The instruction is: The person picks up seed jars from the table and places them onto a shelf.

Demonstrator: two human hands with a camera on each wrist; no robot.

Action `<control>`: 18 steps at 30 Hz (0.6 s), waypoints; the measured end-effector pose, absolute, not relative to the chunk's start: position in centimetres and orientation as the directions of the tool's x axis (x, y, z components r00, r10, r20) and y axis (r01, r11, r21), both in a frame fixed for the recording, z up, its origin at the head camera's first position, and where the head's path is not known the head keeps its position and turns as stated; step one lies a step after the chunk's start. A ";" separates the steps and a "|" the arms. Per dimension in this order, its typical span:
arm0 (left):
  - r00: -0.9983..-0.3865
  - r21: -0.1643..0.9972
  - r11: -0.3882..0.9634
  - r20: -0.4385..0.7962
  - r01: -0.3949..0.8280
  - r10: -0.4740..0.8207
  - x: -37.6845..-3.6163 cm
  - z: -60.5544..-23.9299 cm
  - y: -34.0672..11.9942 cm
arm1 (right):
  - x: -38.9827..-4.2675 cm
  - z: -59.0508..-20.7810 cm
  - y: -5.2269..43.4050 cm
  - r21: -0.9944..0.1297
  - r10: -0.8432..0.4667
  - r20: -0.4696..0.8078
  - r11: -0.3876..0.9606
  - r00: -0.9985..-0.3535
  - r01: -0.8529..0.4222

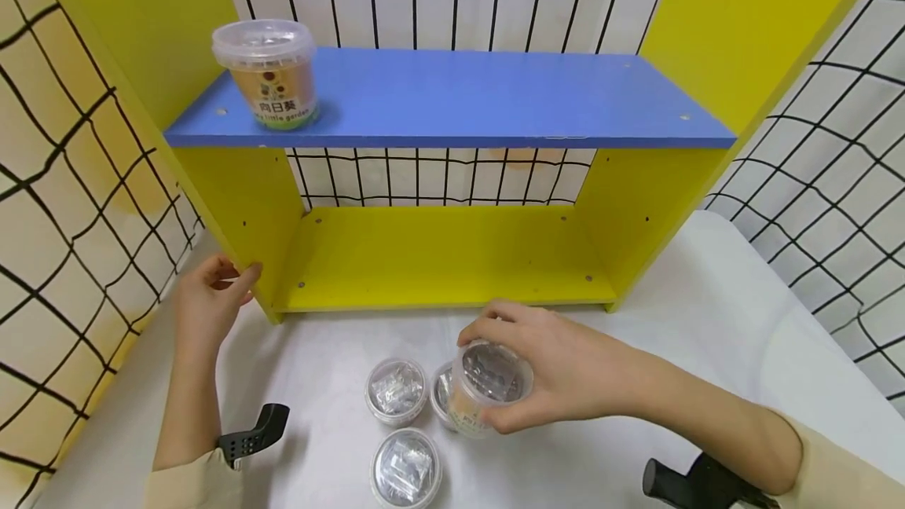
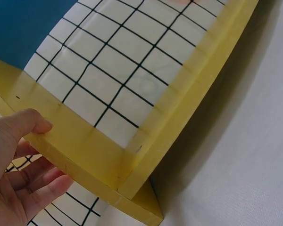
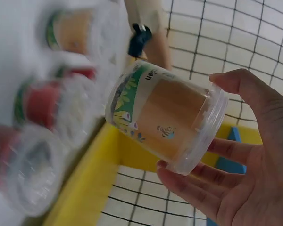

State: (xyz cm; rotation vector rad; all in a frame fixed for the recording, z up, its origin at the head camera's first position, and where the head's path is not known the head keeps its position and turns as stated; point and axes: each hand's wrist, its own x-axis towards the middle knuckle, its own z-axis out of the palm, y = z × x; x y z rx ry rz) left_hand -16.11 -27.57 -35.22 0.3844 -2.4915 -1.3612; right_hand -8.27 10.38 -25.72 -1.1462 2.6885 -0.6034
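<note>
My right hand (image 1: 544, 360) grips a lidded clear plastic cup (image 3: 165, 113) by its rim. The cup has an orange label with flowers and a bee. In the head view it is over the table and partly covers another lidded cup (image 1: 441, 391). Just left of it stand two more lidded cups, one behind (image 1: 397, 391) and one in front (image 1: 406, 468), with silvery packets under their lids. At the shelf unit's lower left, my left hand (image 1: 212, 297) pinches the edge of the yellow side panel (image 2: 80, 165), thumb on the inner face and fingers outside.
A similar orange cup (image 1: 276, 77) stands at the left end of the blue shelf board (image 1: 481, 97). Below it runs the yellow bottom board (image 1: 438, 258). Black wire grid (image 1: 813, 148) surrounds the white table (image 1: 679, 320). Red-labelled cups (image 3: 42, 103) show in the right wrist view.
</note>
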 end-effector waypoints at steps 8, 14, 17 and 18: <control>-0.926 0.853 0.513 0.111 -0.099 -0.362 -16.2 -35.3 -27.5 | -9.2 -23.2 10.0 -0.412 -0.738 0.053 0.597 -0.673 -0.688; -0.929 0.854 0.512 0.113 -0.091 -0.353 -16.2 -35.2 -27.5 | -9.6 -21.2 9.7 -0.374 -0.755 0.058 0.590 -0.653 -0.716; -0.928 0.854 0.513 0.118 -0.087 -0.353 -16.1 -35.2 -27.5 | -9.7 -19.4 9.5 -0.343 -0.761 0.068 0.589 -0.645 -0.731; -0.928 0.853 0.515 0.118 -0.087 -0.353 -16.1 -35.2 -27.5 | -9.7 -18.7 9.4 -0.331 -0.764 0.074 0.588 -0.641 -0.738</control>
